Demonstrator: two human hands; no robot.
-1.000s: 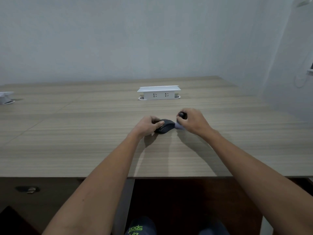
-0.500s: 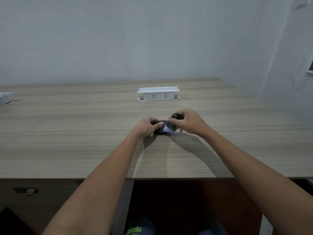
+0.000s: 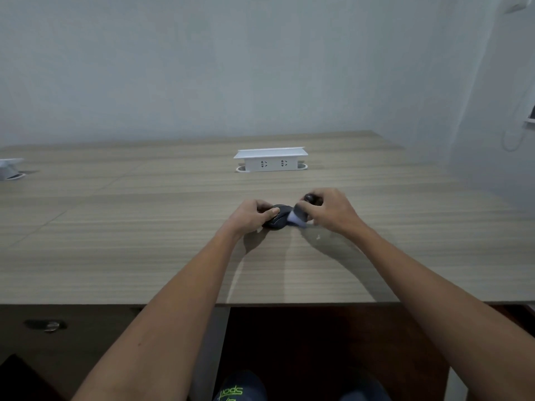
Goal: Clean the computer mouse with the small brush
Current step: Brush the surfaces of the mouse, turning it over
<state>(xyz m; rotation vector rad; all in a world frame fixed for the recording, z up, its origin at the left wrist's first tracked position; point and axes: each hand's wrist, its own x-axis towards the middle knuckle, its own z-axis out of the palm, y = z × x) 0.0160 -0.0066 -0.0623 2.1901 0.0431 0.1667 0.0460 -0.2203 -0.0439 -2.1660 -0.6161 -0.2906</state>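
In the head view, the computer mouse (image 3: 277, 217) is seen resting near the middle of the surface (image 3: 144, 241), well short of its near edge. The left hand (image 3: 251, 216) is closed on the mouse's left side, pinning it. The right hand (image 3: 330, 211) is clamped on the small brush (image 3: 301, 212), whose pale bristles are pressed against the mouse's right side. If pressure is relaxed, the mouse could be pushed sideways by a stroke; dislodged dust could be scattered across the surface.

Wood-grain table (image 3: 144, 241), dark mouse (image 3: 276, 220) near middle, white socket box (image 3: 271, 161) behind it
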